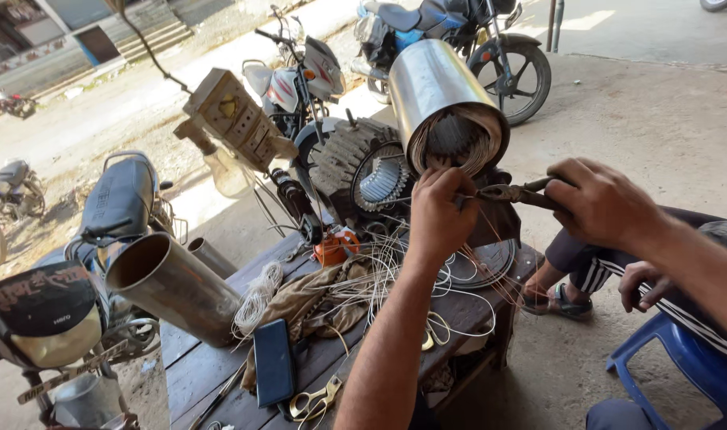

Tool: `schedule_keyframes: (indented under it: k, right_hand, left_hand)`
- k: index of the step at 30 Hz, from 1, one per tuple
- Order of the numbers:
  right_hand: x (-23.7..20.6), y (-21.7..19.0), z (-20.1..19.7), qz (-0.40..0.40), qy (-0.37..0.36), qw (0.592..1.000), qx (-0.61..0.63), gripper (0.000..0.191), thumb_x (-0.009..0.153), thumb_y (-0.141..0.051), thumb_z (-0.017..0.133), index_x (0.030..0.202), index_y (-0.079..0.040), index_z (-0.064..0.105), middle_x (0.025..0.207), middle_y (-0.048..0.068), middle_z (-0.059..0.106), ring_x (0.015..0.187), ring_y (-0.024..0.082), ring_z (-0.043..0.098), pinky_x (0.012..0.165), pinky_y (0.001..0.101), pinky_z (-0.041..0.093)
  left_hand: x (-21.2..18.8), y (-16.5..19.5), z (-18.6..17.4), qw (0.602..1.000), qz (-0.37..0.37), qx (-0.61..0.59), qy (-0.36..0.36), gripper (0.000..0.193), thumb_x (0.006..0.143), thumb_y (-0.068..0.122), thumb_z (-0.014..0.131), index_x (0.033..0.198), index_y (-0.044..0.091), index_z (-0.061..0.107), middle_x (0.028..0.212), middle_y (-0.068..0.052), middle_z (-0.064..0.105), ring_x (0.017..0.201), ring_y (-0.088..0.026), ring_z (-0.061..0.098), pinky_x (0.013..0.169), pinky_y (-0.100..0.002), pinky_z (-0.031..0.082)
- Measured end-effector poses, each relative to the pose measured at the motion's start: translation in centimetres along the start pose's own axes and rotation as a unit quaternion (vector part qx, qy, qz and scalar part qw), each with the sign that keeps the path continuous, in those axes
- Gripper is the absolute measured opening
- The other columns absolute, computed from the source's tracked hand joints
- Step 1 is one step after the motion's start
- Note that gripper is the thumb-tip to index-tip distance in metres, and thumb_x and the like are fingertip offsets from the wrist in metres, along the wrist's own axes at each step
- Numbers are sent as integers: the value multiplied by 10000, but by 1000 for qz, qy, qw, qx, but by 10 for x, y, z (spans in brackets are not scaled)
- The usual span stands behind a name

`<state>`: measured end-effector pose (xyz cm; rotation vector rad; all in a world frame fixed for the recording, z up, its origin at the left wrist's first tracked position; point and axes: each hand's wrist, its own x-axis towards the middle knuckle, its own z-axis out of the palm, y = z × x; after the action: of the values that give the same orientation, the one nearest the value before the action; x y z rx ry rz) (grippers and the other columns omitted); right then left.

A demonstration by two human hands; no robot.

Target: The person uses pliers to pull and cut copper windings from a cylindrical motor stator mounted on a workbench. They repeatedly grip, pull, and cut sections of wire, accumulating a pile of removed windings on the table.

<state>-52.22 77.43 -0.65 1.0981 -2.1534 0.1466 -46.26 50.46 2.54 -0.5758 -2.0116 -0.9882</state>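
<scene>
A shiny steel cylinder (pixel 435 84) stands tilted on the wooden bench (pixel 196 370), its open end packed with wire windings (pixel 457 143). My left hand (pixel 439 211) pinches wires at the lower rim of that opening. My right hand (pixel 598 199) grips a pair of pliers (pixel 511 193), whose jaws point left, right beside my left fingers. Loose wire strands (pixel 395 275) spill from the cylinder across the bench.
On the bench lie a duller metal tube (pixel 168 283), a dark phone (pixel 273 362), scissors (pixel 316 400), a brown rag (pixel 308 299) and a finned motor housing (pixel 351 163). Another person's legs and hand (pixel 638 283) rest on a blue chair (pixel 690 362) at right. Motorcycles (pixel 459 40) stand around.
</scene>
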Motion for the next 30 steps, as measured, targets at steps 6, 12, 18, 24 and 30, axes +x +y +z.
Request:
schedule_keyframes:
  k: [6, 12, 18, 24, 30]
  right_hand:
    - [-58, -52, 7, 155, 17, 976, 152, 309, 842, -98, 715, 1122, 17, 653, 1279, 232, 636, 1101, 350, 702, 972, 445, 604]
    - [-78, -75, -9, 279, -2, 927, 252, 329, 843, -101, 675, 1145, 28, 700, 1321, 231, 638, 1020, 337, 721, 825, 431, 597]
    - [-68, -77, -26, 279, 8, 925, 258, 300, 845, -97, 674, 1116, 22, 721, 1311, 213, 650, 937, 310, 744, 813, 416, 598]
    - [-42, -66, -47, 211, 78, 940, 258, 234, 885, -82, 669, 1074, 52, 702, 1337, 249, 626, 998, 290, 718, 814, 354, 622]
    - [-12, -76, -59, 274, 89, 911, 296, 235, 854, -50, 665, 1061, 44, 727, 1307, 197, 664, 915, 288, 740, 755, 379, 606]
  left_hand:
    - [7, 15, -7, 971, 81, 224, -6, 341, 779, 151, 764, 1101, 75, 679, 1080, -138, 653, 1067, -322, 589, 905, -481, 438]
    - [26, 12, -7, 892, 112, 428, -95, 136, 846, 139, 714, 976, 101, 735, 1013, -63, 656, 1022, -249, 555, 916, -445, 421]
    - [36, 10, -1, 875, 161, 438, -127, 78, 837, 140, 701, 804, 157, 770, 1008, -29, 676, 1074, -220, 536, 996, -462, 378]
    - [40, 21, -10, 849, 190, 492, -12, 571, 731, 217, 811, 1265, 183, 610, 1420, -160, 474, 1339, -381, 425, 1066, -763, 354]
    - [51, 26, -10, 863, 154, 479, -46, 946, 760, 156, 805, 1570, 202, 317, 1575, -228, 328, 1379, -538, 415, 1032, -688, 486]
